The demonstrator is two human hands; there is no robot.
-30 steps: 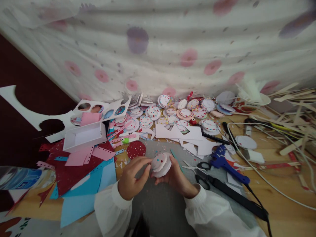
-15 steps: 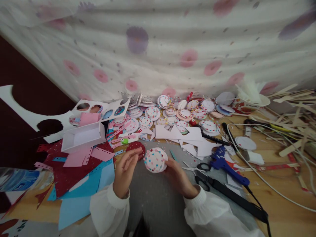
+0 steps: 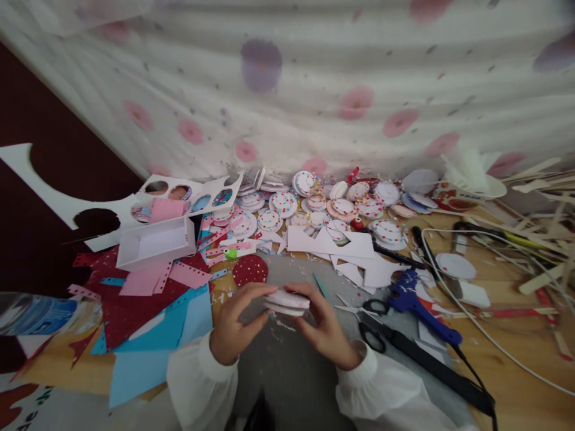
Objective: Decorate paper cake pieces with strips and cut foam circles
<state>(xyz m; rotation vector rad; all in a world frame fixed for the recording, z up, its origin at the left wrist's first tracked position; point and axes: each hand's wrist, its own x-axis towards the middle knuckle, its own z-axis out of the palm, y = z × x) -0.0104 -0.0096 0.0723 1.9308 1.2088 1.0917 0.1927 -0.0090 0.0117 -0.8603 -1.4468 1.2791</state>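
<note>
Between my hands is a small layered stack of round white paper discs (image 3: 286, 302), tipped so its edge faces me. My left hand (image 3: 239, 323) pinches its left side with thumb and fingers. On the other side, my right hand (image 3: 327, 326) grips the right edge, fingers on top and thumb below. The dotted top face is mostly turned out of sight. Just beyond my left fingers, a dark red dotted disc (image 3: 250, 270) lies flat on the grey mat (image 3: 287, 383).
Scissors (image 3: 371, 317) and a blue glue gun (image 3: 417, 305) lie to the right, with a white cable (image 3: 489, 335). Many decorated discs (image 3: 283, 205) crowd the back. Coloured paper (image 3: 148, 359), a white box (image 3: 155, 242) and a plastic bottle (image 3: 45, 314) sit left.
My left hand has closed onto the disc stack, which my right hand alone held before. The stack has tilted from face-up to edge-on, and the red disc is now uncovered.
</note>
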